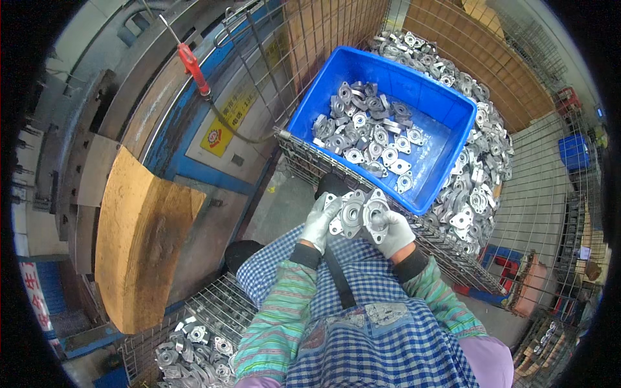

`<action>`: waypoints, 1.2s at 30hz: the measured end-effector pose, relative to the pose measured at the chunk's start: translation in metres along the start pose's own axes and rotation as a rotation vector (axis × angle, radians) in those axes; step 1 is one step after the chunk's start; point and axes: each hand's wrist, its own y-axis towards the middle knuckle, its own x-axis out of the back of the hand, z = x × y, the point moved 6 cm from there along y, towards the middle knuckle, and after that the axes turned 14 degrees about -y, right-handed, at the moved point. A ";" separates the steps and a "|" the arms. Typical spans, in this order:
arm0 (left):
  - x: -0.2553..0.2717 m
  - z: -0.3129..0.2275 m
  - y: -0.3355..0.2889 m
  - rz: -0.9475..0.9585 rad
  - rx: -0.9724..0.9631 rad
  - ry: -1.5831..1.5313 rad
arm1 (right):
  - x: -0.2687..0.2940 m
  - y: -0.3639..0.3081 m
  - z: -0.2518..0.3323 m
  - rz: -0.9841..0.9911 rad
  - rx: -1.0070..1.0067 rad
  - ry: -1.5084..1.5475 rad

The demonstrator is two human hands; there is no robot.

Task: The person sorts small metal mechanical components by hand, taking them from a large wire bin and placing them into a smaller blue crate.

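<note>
In a white glove, my left hand (319,223) is closed around a small stack of grey metal flange castings (350,213), held above my lap. Each casting has a round hole in the middle and two ears with bolt holes. My right hand (392,234), gloved too, grips one more flange casting (375,218) close beside that stack; whether they touch I cannot tell. Just beyond my hands a blue plastic bin (446,97) tilts on a wire cage, with many similar castings (369,129) heaped toward its left side.
Under and behind the bin, a wire mesh cage (388,187) holds a large pile of castings (475,174). Another cage with castings (194,352) stands at lower left. A red electric screwdriver (192,68) hangs at upper left, near a machine and a bent cardboard sheet (139,246).
</note>
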 end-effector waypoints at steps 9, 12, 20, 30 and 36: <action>0.000 -0.007 -0.003 -0.214 -0.355 0.386 | -0.058 -0.020 0.006 -0.080 0.286 -0.396; -0.005 0.000 -0.010 -0.042 -0.265 0.026 | -0.064 -0.015 -0.006 -0.024 0.214 -0.361; -0.016 0.004 -0.013 -0.041 0.037 -0.348 | -0.023 -0.011 0.012 -0.085 0.248 -0.215; 0.002 0.023 0.000 0.018 0.150 -0.425 | -0.034 -0.015 0.020 -0.043 0.142 -0.007; 0.003 0.016 -0.005 -0.042 0.141 -0.229 | -0.038 -0.014 0.019 -0.004 0.087 0.085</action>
